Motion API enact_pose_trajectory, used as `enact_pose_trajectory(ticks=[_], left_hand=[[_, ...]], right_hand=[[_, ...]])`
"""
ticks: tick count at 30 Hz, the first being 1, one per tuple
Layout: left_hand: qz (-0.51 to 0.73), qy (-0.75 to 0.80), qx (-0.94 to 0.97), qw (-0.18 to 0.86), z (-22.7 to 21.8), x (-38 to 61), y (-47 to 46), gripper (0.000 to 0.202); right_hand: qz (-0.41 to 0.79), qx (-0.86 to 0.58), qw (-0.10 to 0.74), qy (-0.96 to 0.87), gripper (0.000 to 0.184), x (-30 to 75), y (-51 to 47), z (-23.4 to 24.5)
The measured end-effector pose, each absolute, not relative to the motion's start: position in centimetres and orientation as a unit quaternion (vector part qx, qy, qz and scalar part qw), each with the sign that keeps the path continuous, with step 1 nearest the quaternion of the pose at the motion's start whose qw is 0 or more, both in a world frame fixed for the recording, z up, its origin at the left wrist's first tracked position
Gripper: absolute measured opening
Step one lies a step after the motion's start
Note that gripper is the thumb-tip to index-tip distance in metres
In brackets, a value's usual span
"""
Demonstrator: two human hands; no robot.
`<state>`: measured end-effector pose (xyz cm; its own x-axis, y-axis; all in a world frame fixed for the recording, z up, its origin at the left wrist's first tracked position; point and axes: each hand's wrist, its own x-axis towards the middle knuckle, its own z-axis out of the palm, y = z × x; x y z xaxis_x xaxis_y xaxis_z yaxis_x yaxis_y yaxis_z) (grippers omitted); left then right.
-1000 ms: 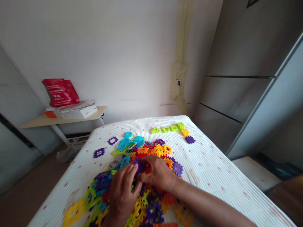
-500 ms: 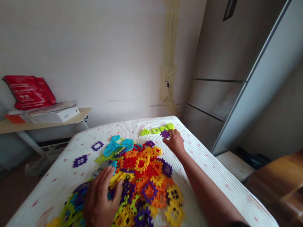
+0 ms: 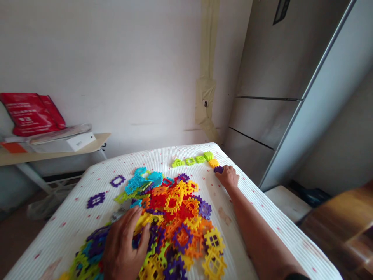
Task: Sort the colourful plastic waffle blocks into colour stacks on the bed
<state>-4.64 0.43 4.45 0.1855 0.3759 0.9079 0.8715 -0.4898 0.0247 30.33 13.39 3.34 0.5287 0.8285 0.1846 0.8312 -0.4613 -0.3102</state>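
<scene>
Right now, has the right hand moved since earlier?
Yes: the right hand moved off the pile of plastic pieces, toward the right end of the lime-green row.

Heaped plastic tiles (image 3: 177, 210) lie between left hand (image 3: 124, 249) and right hand (image 3: 227, 177).

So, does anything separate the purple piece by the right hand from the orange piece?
Nothing visible: the purple plastic piece touches the orange piece, with the right hand just behind it.
</scene>
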Motion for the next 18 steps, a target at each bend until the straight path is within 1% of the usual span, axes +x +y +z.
enact_pose_trajectory(ticks=[9,12,15,18], left_hand=[[-0.475,-0.428,-0.727,0.253,4.25,-4.8,0.46,0.073],[-0.477,-0.431,-0.725,0.245,4.13,-4.81,0.45,0.071],[-0.473,-0.44,-0.727,0.233,3.99,-4.71,0.25,0.066],[-0.464,-0.46,-0.726,0.213,3.87,-4.62,-0.04,0.06]], right_hand=[[0.001,-0.855,0.172,-0.488,0.045,30.35,13.43,3.33],[0.003,-0.854,0.17,-0.492,0.048,30.22,13.35,3.41],[-0.007,-0.848,0.164,-0.503,0.052,30.22,13.26,3.23],[-0.018,-0.842,0.154,-0.517,0.051,30.48,13.39,2.74]])
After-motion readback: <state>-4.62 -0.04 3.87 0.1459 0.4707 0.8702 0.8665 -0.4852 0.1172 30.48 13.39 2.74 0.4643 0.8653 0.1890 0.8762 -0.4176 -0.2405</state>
